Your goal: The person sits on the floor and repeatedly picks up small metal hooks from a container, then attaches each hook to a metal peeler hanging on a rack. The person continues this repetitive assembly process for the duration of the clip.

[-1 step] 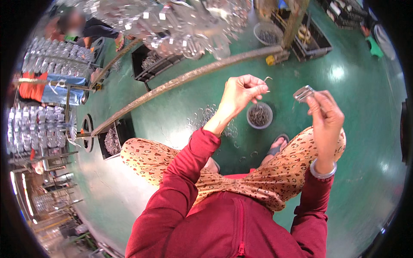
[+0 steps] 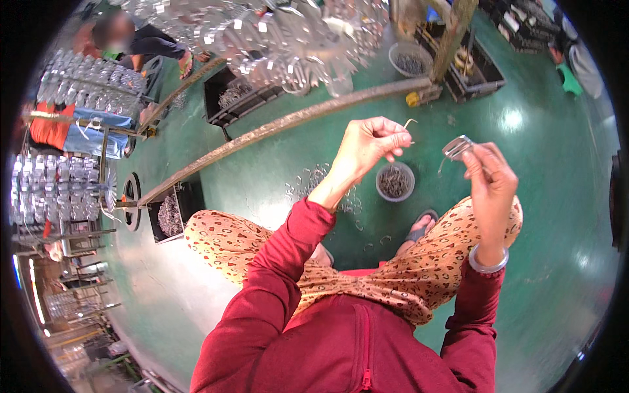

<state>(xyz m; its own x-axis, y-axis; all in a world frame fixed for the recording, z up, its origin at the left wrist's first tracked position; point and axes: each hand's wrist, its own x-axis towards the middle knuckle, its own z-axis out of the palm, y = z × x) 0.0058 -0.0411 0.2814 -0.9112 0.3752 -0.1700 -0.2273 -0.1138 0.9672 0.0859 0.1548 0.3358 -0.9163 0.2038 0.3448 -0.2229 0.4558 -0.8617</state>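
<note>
My left hand is closed in a pinch on a thin, bent, brass-coloured hook, whose curved end sticks up past the fingertips. Across from it, my right hand grips a shiny, flat metal piece with slots, like a small buckle or clip. A thin curved bit dangles from that piece's left side. The two hands are apart, held above the floor. Below and between them stands a round, pale tub of small curved metal pieces. More such loose pieces lie scattered on the floor under my left forearm.
A wooden rail crosses in front of me, joined to a post. Bundles of shiny clear items hang over it. Black crates and another tub stand beyond. Someone sits far left.
My right hand has shifted slightly left and down with the metal piece, and the dangling bit shows more clearly. My left hand keeps its pinch on the hook, nearly still.
</note>
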